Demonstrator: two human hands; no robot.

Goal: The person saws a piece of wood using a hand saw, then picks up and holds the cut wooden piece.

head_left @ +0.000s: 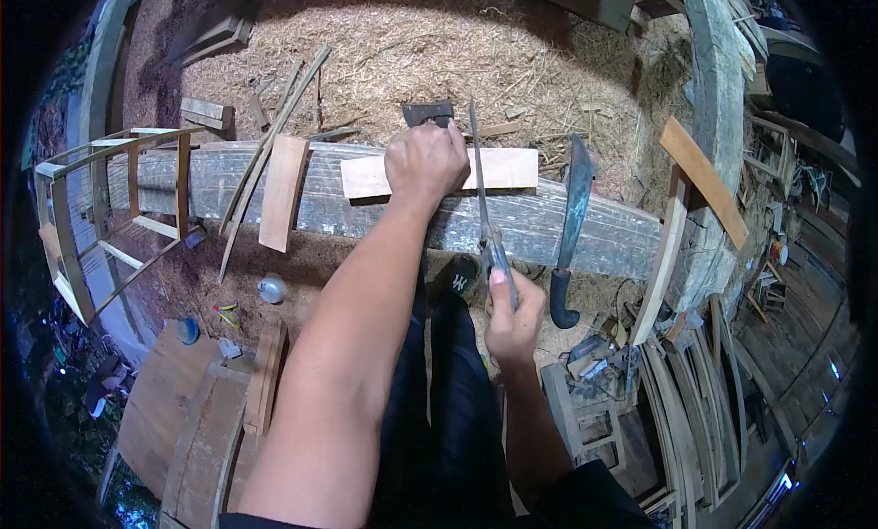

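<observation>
A pale wooden board (pixel 508 170) lies across the long weathered plank. My left hand (pixel 426 160) presses down on it near its middle, fingers curled over the far edge and partly hidden. Just beyond the knuckles is a dark, flat-ended object (pixel 427 113); I cannot make out what it is. My right hand (pixel 514 314) is wrapped around the handle of a handsaw (pixel 482 192). Its blade, seen nearly edge-on, points away from me and crosses the board to the right of my left hand.
A machete (pixel 576 204) with a black handle lies across the weathered plank (pixel 366 220) on the right. Another short board (pixel 284 192) and thin strips (pixel 274 140) rest to the left, near a wooden frame (pixel 133 177). Sawdust (pixel 366 44) covers the ground; curved wood pieces (pixel 681 410) are stacked lower right.
</observation>
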